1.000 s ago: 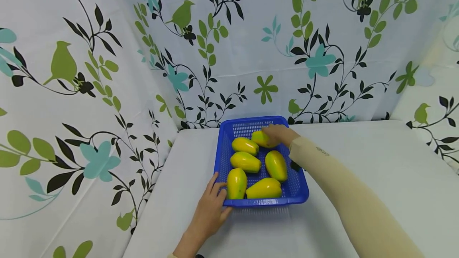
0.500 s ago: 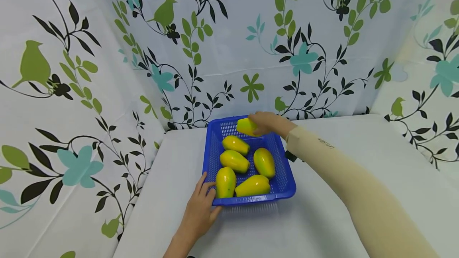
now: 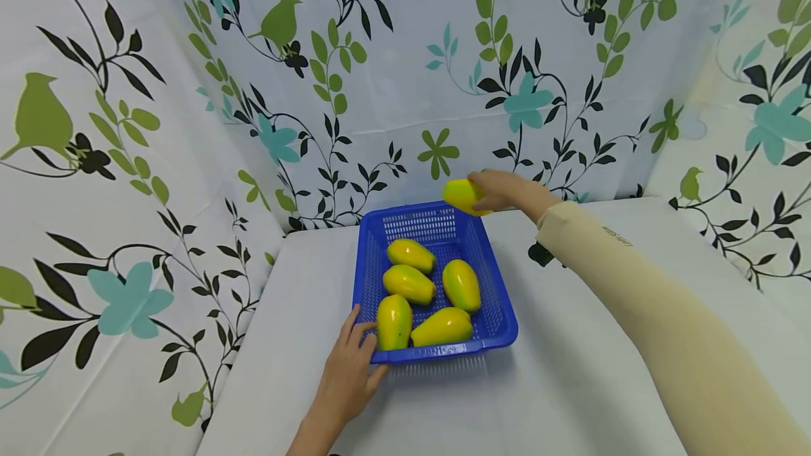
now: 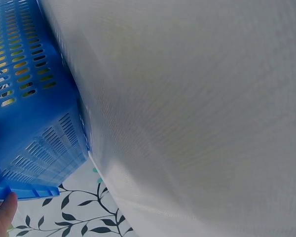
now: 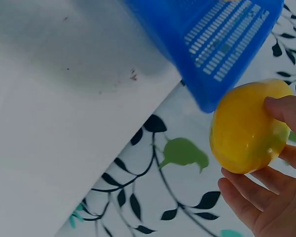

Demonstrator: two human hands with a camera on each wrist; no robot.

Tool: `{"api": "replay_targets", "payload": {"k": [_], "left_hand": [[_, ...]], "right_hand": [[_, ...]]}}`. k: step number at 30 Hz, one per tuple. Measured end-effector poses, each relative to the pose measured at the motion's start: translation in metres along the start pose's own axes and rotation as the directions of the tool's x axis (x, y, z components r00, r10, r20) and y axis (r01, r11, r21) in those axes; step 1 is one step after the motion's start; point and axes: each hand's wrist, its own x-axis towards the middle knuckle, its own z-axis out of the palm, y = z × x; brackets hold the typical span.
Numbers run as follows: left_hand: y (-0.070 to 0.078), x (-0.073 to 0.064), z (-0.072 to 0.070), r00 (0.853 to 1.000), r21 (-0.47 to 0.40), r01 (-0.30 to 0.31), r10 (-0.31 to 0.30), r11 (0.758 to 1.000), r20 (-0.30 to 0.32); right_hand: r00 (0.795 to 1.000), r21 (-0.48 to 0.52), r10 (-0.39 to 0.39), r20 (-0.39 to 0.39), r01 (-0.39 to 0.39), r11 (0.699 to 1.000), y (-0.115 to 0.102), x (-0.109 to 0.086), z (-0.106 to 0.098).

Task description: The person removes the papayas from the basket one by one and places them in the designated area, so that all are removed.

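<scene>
In the head view, my right hand [image 3: 503, 190] holds a yellow papaya-like fruit [image 3: 462, 195] in the air above the far right corner of the blue plastic basket [image 3: 500, 287]. The right wrist view shows thumb and fingers around that fruit [image 5: 249, 128], just outside the basket wall [image 5: 202, 84]. My left hand [image 3: 345, 371] grips the basket's near left corner, fingers on the left rim and thumb at the front. Several similar fruits [image 3: 408, 283] lie apart or touching on the basket floor. From the left wrist, only a bit of the hand [image 4: 2, 217] shows at the rim.
The basket stands on a white-covered table [image 3: 589, 343], with table surface on both sides of it. A patterned curtain [image 3: 393, 90] with leaves and birds hangs behind and at the sides. A small black object [image 3: 541, 254] shows beneath the right wrist.
My right hand has lifted the yellow papaya-like fruit out of the basket, up and then toward the right. The left hand keeps its hold on the corner. The head view has shifted slightly.
</scene>
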Motion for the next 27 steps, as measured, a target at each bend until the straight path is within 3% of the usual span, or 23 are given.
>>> {"api": "replay_targets", "payload": {"k": [12, 27], "left_hand": [[-0.003, -0.003, -0.002, 1.0, -0.005, 0.016, -0.016, 1.0, 0.018], [-0.002, -0.002, -0.002, 1.0, 0.001, 0.012, -0.012, 1.0, 0.013]], "right_hand": [[0.992, 0.178, 0.128, 0.013, -0.128, 0.976, 0.04, -0.01, 0.027], [0.939, 0.245, 0.311, 0.146, -0.339, 0.908, 0.065, -0.017, 0.074]]}}
